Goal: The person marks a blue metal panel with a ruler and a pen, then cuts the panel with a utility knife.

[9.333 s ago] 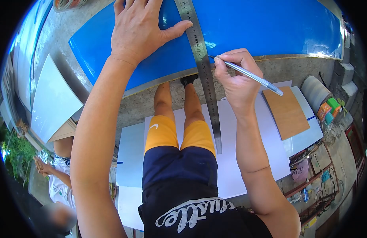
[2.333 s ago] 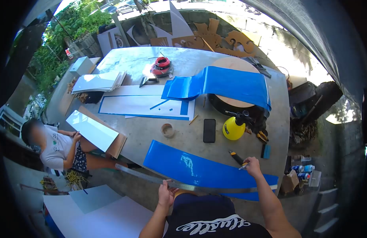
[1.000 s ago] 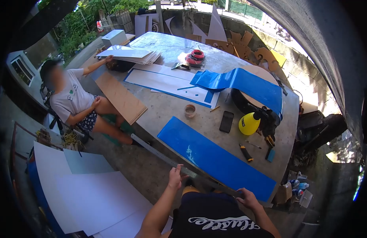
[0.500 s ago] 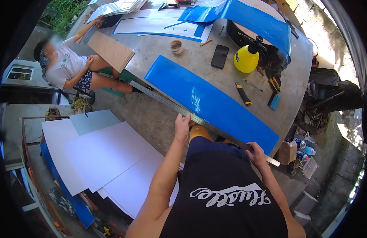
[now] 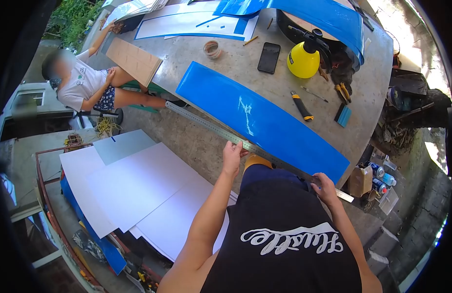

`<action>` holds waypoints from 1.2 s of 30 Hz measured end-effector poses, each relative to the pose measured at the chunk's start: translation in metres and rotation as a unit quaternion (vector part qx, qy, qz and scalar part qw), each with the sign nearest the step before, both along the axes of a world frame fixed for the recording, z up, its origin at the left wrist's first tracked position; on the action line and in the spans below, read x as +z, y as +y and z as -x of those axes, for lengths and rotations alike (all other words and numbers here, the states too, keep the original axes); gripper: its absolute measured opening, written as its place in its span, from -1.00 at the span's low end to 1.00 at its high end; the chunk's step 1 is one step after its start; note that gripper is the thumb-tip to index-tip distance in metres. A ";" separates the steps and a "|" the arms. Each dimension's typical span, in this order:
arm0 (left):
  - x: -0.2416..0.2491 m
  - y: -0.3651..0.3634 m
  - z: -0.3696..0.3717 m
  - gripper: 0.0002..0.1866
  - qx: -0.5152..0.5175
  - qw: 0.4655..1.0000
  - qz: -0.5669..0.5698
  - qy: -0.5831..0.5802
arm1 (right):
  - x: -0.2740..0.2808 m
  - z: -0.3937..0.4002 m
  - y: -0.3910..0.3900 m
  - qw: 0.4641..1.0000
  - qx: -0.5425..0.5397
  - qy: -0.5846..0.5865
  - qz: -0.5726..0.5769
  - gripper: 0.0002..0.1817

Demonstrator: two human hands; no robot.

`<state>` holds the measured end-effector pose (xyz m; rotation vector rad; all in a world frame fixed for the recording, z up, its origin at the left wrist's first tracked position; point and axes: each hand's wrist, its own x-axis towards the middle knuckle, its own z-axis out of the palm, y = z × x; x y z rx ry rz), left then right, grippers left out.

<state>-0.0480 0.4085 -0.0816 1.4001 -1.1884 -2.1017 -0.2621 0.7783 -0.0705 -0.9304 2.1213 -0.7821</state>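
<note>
A long steel ruler lies along the near edge of a blue rectangular panel, which rests on the metal-topped table. My left hand is closed around the ruler near its middle, thumb on top. Farther right, my right hand grips it near its end, with the fingers partly hidden behind the ruler and the panel's near corner. The ruler's left part reaches past the panel toward the seated person.
A seated person has a wooden board beside them. On the table are a yellow spray bottle, phone, cutter knife, pliers and blue squeegee. White sheets are stacked at my left.
The camera view has tilted and shifted slightly. Both hands stay on the ruler, which keeps its place along the blue panel's near edge. The seated person's head has turned a little.
</note>
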 end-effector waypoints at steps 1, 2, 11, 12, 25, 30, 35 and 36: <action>-0.002 0.002 -0.001 -0.85 -0.001 1.000 -0.002 0.001 | 0.000 0.000 0.001 1.000 0.000 -0.007 -0.002 -0.57; -0.006 0.003 -0.003 -0.85 -0.002 1.000 -0.005 0.001 | 0.000 0.001 0.001 1.000 -0.001 -0.014 -0.005 -0.57; -0.017 -0.006 -0.027 -0.84 -0.001 1.000 -0.014 -0.021 | -0.012 -0.009 -0.012 0.998 -0.020 -0.041 -0.036 -0.57; -0.019 -0.008 -0.031 -0.84 -0.001 1.000 -0.014 -0.023 | -0.013 -0.010 -0.014 0.998 -0.024 -0.046 -0.041 -0.57; -0.034 -0.042 -0.006 -0.85 -0.012 0.999 -0.037 -0.022 | -0.008 -0.008 -0.039 0.996 -0.046 -0.025 -0.069 -0.56; -0.041 -0.058 0.024 -0.83 -0.037 0.999 -0.028 -0.006 | -0.011 0.005 -0.045 0.997 -0.058 0.007 -0.050 -0.54; -0.065 -0.075 0.048 -0.82 -0.058 0.998 0.002 -0.025 | -0.015 0.022 -0.052 0.994 -0.078 0.064 -0.040 -0.56; -0.068 -0.079 0.052 -0.82 -0.058 0.998 0.014 -0.030 | -0.017 0.024 -0.053 0.993 -0.086 0.068 -0.035 -0.57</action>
